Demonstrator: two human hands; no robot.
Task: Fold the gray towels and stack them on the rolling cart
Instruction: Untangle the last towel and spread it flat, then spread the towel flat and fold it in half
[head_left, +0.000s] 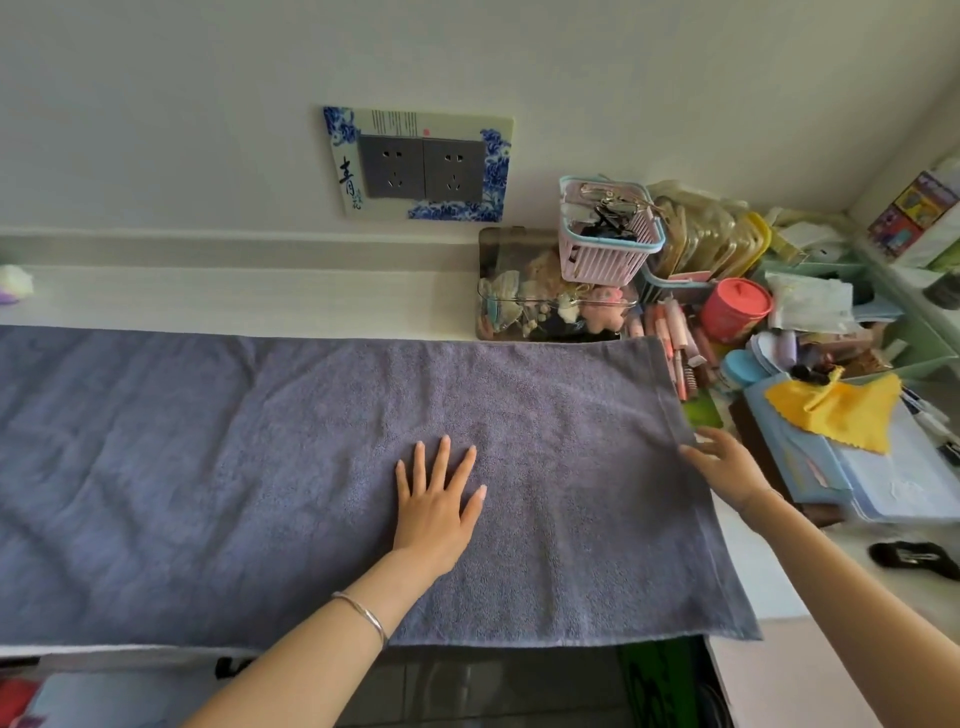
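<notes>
Closest to us is the left forearm with its bracelet (363, 613), coming in over the front edge of the surface. Its left hand (439, 512) lies flat with the fingers spread, pressing down on the cloth and gripping nothing.

The big thing here is the gray towel (234, 467). It's laid out full length along the white surface (753, 566) and runs off past the left of the view. Its near long edge hangs a little over the front edge, and its far edge sits close to the back edge by the wall. No fold in it yet, and there's no rolling cart in sight.

The right hand (727, 467) is at the towel's right short hem, fingers stretched out and touching it, not curled round it as far as we can see (it's a bit blurry).

The right back corner is crowded: a pink basket (608, 249), a red tub (735, 309) and a yellow cloth (841, 410) on a stack just beside the hem.

We reckon this is the start of the first fold. To do it well we'd keep the left palm down as an anchor, get a proper pinch on the hem, and carry it leftward with the corners matched. We'd smooth the wrinkles on the left half first and lift clear of the clutter so nothing snags.
</notes>
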